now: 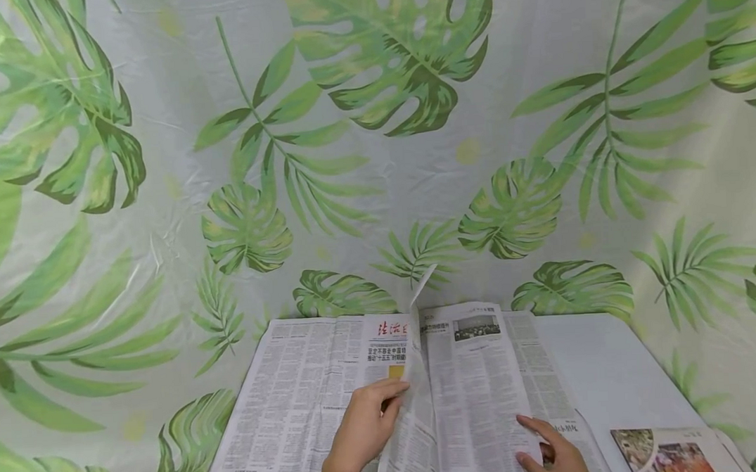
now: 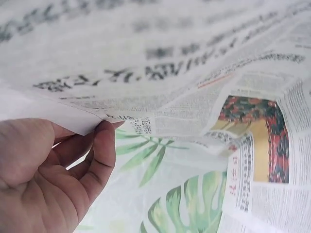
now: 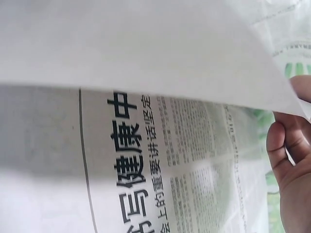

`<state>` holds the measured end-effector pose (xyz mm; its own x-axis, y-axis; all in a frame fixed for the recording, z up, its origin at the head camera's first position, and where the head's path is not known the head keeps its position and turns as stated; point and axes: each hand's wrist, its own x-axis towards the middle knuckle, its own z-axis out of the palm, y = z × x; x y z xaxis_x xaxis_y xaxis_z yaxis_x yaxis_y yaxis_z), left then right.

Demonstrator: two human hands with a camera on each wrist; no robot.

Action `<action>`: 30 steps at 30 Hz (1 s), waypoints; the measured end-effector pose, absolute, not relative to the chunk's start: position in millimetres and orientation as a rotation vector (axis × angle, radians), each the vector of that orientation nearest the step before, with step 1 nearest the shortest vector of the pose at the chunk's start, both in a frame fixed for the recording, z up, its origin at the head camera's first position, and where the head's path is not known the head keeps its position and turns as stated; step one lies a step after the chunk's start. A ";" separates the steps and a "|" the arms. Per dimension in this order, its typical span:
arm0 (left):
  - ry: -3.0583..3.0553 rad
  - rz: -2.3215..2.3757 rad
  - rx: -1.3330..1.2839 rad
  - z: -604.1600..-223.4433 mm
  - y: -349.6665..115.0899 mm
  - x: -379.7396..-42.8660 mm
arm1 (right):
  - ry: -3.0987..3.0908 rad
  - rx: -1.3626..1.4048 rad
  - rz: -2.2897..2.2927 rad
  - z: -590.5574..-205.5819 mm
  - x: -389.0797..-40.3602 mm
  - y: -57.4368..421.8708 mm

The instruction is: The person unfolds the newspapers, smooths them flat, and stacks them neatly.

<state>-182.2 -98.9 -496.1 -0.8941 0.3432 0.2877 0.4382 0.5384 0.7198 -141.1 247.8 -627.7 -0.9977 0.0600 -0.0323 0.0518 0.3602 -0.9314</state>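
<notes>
An opened newspaper [image 1: 296,394] lies spread out, printed in columns with a red masthead at its middle. My left hand [image 1: 364,423] pinches the edge of a newspaper page [image 1: 417,410] that stands up from the fold, its top corner curling upward. In the left wrist view, thumb and fingertips meet at that page's edge. Farther right, my right hand [image 1: 552,450] is at the side edge of another page [image 1: 476,386], which bears a photo near its top. The right wrist view shows this sheet's edge running between thumb and curled fingers.
Under the newspaper is a white tabletop [image 1: 612,366], visible at the right. A printed sheet with colour photos [image 1: 673,455] lies at the near right corner. Behind the table hangs a leaf-patterned curtain [image 1: 414,192].
</notes>
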 end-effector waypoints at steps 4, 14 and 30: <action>-2.660 -1.314 -0.661 -497.9 -108.1 -181.8 | -2.600 -0.139 1.712 -628.6 -140.4 251.2; -2.652 -1.283 -0.594 -499.7 -129.8 -182.0 | -2.624 -0.143 1.648 -626.7 -140.3 262.7; -2.656 -1.216 -0.525 -497.4 -157.5 -176.8 | -2.643 -0.307 1.729 -621.6 -140.2 275.5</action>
